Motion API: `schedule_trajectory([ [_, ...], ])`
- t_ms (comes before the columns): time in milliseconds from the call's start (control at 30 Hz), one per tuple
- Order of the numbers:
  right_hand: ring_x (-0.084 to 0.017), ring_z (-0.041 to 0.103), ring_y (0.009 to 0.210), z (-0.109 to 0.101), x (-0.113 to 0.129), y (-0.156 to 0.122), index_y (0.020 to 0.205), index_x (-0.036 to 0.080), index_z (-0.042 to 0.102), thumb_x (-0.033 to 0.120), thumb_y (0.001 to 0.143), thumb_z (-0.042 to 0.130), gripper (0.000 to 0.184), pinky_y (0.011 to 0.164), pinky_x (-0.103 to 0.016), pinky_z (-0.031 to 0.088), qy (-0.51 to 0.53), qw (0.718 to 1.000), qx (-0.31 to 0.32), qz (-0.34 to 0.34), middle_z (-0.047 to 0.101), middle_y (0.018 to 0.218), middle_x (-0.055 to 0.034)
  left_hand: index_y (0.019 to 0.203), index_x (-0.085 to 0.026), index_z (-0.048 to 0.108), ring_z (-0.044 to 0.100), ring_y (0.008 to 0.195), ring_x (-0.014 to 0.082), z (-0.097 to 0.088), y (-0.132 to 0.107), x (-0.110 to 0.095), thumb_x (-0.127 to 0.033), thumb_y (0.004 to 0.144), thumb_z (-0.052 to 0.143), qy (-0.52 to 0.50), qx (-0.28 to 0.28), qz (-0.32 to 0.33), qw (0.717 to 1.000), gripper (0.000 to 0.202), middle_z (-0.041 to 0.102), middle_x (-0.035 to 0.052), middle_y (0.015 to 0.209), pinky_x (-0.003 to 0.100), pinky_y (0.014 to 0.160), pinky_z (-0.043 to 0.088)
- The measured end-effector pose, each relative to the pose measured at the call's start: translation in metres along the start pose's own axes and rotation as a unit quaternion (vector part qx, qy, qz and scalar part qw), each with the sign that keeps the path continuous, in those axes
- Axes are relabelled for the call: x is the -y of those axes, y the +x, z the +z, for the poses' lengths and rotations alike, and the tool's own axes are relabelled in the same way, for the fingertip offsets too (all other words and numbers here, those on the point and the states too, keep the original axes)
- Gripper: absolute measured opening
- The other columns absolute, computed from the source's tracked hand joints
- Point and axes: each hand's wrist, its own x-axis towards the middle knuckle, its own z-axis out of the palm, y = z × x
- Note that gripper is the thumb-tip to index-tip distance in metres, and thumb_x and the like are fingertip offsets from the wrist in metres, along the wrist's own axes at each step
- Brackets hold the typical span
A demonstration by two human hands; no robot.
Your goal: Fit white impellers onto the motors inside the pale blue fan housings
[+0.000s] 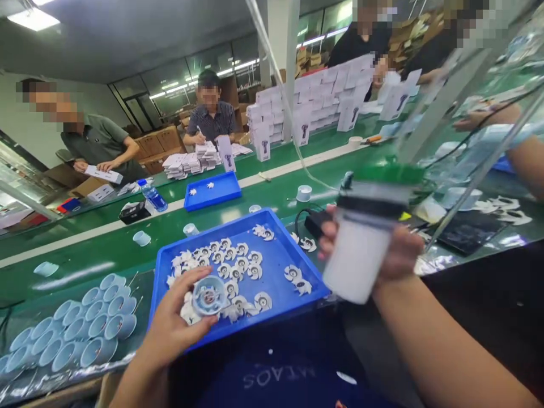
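Observation:
My left hand [181, 309] grips a light blue round plastic housing [209, 296], its open end turned up and some copper-coloured parts inside. It is held over a blue tray [293, 323] that carries many white fan blades [241, 265]. To the right, my right hand [397, 255] is wrapped round a white bottle [357, 255] with a black band and a green top. The bottle is tilted and blurred by motion. What the green top consists of is not clear.
Rows of light blue cups [97, 317] stand at the left. A smaller blue tray [212, 191], a water bottle [153, 195] and stacked white boxes [314, 102] are beyond. Slanting metal posts [463, 107] rise at the right. Several people work around the green belt [106, 249].

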Motion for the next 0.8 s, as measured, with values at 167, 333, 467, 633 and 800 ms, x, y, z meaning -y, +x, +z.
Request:
schedule_trajectory([
  [167, -0.013, 0.057, 0.06, 0.081, -0.019, 0.047, 0.113, 0.023, 0.055, 0.063, 0.058, 0.078, 0.071, 0.06, -0.031, 0.056, 0.094, 0.993, 0.066, 0.001, 0.06, 0.078, 0.0026, 0.145, -0.023, 0.036, 0.063, 0.119, 0.0277, 0.075, 0.001, -0.015, -0.027, 0.079, 0.063, -0.085, 0.028, 0.042, 0.995, 0.071, 0.062, 0.0124, 0.132, 0.044, 0.104, 0.049],
  [333, -0.016, 0.065, 0.063, 0.112, -0.05, 0.047, 0.103, 0.021, 0.059, 0.071, 0.065, 0.078, 0.066, 0.056, -0.03, 0.058, 0.065, 0.994, 0.079, -0.023, 0.064, 0.079, -0.0005, 0.119, -0.022, 0.059, 0.068, 0.095, 0.023, 0.087, 0.006, -0.038, -0.039, 0.07, 0.085, -0.027, 0.034, 0.029, 0.999, 0.058, 0.069, 0.0051, 0.109, 0.033, 0.084, 0.054],
  [467, -0.015, 0.067, 0.063, 0.114, -0.056, 0.035, 0.087, 0.017, 0.065, 0.067, 0.069, 0.08, 0.055, 0.054, -0.026, 0.058, 0.043, 0.994, 0.076, -0.061, 0.066, 0.078, -0.0017, 0.1, -0.021, 0.066, 0.066, 0.078, 0.0193, 0.08, 0.007, -0.05, -0.04, 0.071, 0.086, -0.005, 0.037, 0.043, 0.998, 0.04, 0.069, 0.0015, 0.091, 0.03, 0.073, 0.053],
  [633, -0.015, 0.067, 0.061, 0.114, -0.054, 0.028, 0.084, 0.015, 0.067, 0.064, 0.072, 0.08, 0.053, 0.054, -0.026, 0.059, 0.005, 0.993, 0.07, -0.095, 0.067, 0.078, -0.0025, 0.101, -0.022, 0.067, 0.063, 0.071, 0.0172, 0.084, 0.007, -0.054, -0.038, 0.073, 0.084, -0.012, 0.045, 0.047, 0.998, 0.037, 0.068, -0.0001, 0.087, 0.028, 0.065, 0.05],
  [800, -0.014, 0.066, 0.062, 0.113, -0.055, 0.026, 0.088, 0.016, 0.064, 0.066, 0.071, 0.08, 0.055, 0.054, -0.026, 0.058, -0.008, 0.994, 0.063, -0.091, 0.066, 0.078, -0.0018, 0.099, -0.021, 0.067, 0.065, 0.074, 0.0201, 0.084, 0.006, -0.053, -0.038, 0.071, 0.083, -0.004, 0.056, 0.024, 0.998, 0.036, 0.069, 0.0023, 0.088, 0.03, 0.064, 0.049],
])
